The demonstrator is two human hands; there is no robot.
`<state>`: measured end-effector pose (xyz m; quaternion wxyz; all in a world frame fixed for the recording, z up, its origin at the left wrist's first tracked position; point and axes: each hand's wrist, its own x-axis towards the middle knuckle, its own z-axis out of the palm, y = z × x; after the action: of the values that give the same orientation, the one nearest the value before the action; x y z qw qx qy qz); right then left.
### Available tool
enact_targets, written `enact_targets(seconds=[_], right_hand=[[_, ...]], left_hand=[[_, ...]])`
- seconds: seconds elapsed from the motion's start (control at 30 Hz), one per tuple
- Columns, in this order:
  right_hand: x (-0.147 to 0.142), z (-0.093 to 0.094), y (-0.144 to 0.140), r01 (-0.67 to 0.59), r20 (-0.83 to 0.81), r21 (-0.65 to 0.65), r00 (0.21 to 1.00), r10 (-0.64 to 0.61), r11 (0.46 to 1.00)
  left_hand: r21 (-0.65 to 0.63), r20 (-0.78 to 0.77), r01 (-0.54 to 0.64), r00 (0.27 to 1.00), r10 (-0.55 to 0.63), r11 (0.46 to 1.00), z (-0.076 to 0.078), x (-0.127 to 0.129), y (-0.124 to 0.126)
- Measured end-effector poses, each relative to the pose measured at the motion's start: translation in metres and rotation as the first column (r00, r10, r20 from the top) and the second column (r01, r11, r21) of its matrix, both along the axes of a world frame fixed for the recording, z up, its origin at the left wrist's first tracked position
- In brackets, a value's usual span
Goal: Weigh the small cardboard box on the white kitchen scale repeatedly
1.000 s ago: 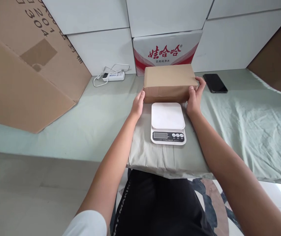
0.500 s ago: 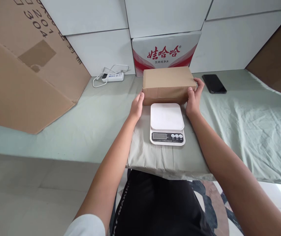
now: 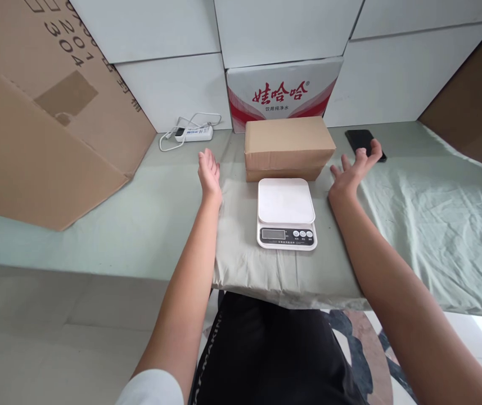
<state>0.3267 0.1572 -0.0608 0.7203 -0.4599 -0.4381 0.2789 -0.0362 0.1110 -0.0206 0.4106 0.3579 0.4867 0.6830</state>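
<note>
A plain brown cardboard box point(image 3: 289, 149) sits on the cloth-covered table behind a white kitchen scale point(image 3: 286, 214). Nothing lies on the scale's platform, and its display looks blank. My left hand point(image 3: 210, 175) is to the left of the box, apart from it, palm turned inward and fingers extended. To the right of the box, my right hand point(image 3: 354, 171) has its fingers spread and touches no object that I can see. It partly covers a black phone point(image 3: 361, 140) lying on the cloth.
A white power strip point(image 3: 194, 133) with a cable lies at the back left. Behind the box stands a white-and-red carton point(image 3: 283, 90) against stacked white boxes point(image 3: 173, 84). A large cardboard box point(image 3: 55, 146) takes up the left; another brown box point(image 3: 472, 107) is at the far right.
Both hands have let go of the cardboard box and moved outward, left and right. The box and scale stay where they were.
</note>
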Motion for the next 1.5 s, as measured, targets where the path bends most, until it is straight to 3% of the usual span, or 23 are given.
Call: enact_targets(seconds=[0.07, 0.13, 0.37, 0.73, 1.07, 1.5], right_hand=[[-0.005, 0.005, -0.002, 0.087, -0.185, -0.085, 0.978, -0.102, 0.993], [-0.012, 0.012, -0.004, 0.096, -0.253, -0.125, 0.959, -0.126, 0.987], [-0.02, 0.023, -0.011, 0.056, -0.271, -0.131, 0.958, -0.09, 0.99], [-0.012, 0.007, 0.0, 0.092, -0.199, -0.108, 0.973, -0.113, 0.99], [-0.014, 0.011, -0.003, 0.047, -0.238, -0.123, 0.968, -0.076, 0.991], [-0.024, 0.017, -0.009, -0.073, -0.22, -0.097, 0.974, 0.05, 0.993]], left_hand=[[-0.012, 0.007, -0.003, 1.0, 0.003, 1.0, 0.003, -0.001, -0.003], [-0.021, 0.006, 0.002, 1.0, -0.002, 1.0, 0.005, 0.002, -0.005], [-0.041, 0.04, 0.002, 0.999, 0.0, 0.999, 0.009, 0.011, -0.006], [-0.016, -0.01, 0.021, 1.0, -0.021, 1.0, -0.001, 0.006, -0.001], [-0.016, 0.009, 0.037, 0.999, -0.037, 0.999, -0.005, 0.014, 0.003], [-0.04, -0.096, 0.233, 0.967, -0.236, 0.972, -0.01, 0.029, -0.002]])
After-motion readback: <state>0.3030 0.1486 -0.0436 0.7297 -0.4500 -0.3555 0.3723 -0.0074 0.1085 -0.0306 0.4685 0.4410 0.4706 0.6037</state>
